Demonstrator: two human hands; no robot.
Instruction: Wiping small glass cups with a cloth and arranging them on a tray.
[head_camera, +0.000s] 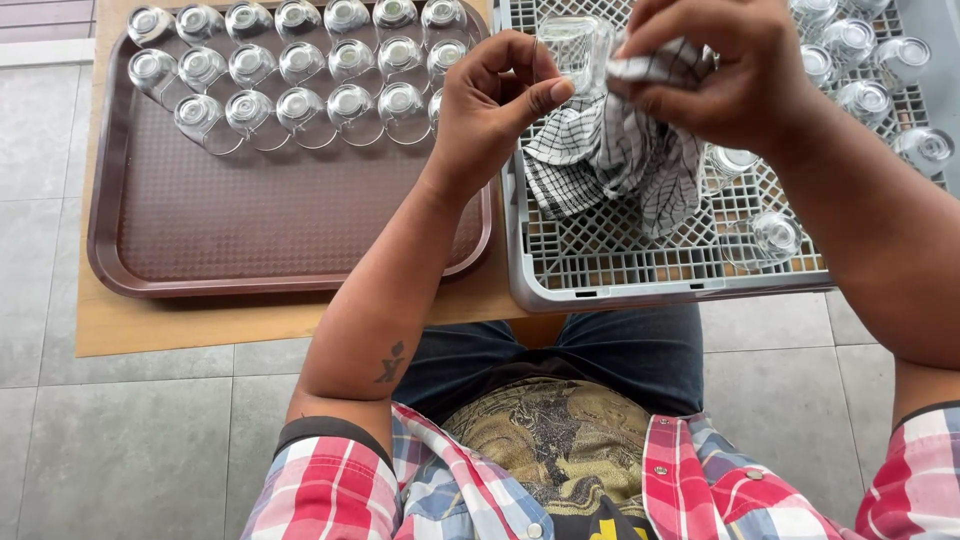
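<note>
- The left hand (490, 105) pinches a small clear glass (573, 50) between thumb and fingertips, holding it in the air above the near-left corner of the grey rack (610, 285), not resting on anything.
- The right hand (720, 70) is pressed together around a bunched checked cloth (610, 150), whose upper end meets the glass while the loose end hangs down onto the rack floor.
- Whether the cloth goes inside the glass or only wraps its outside is hard to tell, since the fingers cover that spot.
- The glass looks light, rigid and thin-walled, so it is likely fragile, and slippery if wet; a hold around the side wall, thumb opposite fingers, seems the safest place, with gentle pressure only.
- The cloth is soft and limp, easy to gather anywhere, and gives friction against the smooth glass.
- More glasses (860, 60) stand or lie in the rack toward its far-right corner, and two (765, 235) lie near its front edge.
- On the brown tray (280, 230), just left of the rack on the wooden tabletop (200, 325), upturned glasses (300, 70) stand in rows along the far edge; the near half is bare.
</note>
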